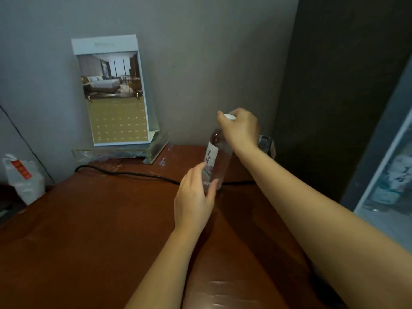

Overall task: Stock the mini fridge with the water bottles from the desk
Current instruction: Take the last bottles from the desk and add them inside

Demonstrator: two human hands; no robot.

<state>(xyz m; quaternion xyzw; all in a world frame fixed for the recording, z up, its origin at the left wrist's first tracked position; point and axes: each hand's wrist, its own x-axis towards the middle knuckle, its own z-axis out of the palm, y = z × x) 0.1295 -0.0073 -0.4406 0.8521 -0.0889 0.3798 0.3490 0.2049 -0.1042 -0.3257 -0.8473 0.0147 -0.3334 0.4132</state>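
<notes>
Brown glossy tabletop [100, 219]. Left hand [194, 197]: grip wide open, fingers near straight, thumb and fingers resting against the lower body of the water bottle [219, 157], not wrapped round it. Bottle stands at far right of tabletop, slightly tilted, base just beside black cable [124, 173]. Right hand [242, 128]: grip closed over white cap and neck from above. Step looks like pickup: keep the top hold firm, lift straight, steady the lower body, clear the cable. Calendar stand [111, 90] behind, by the wall. Fridge not clearly identifiable.
</notes>
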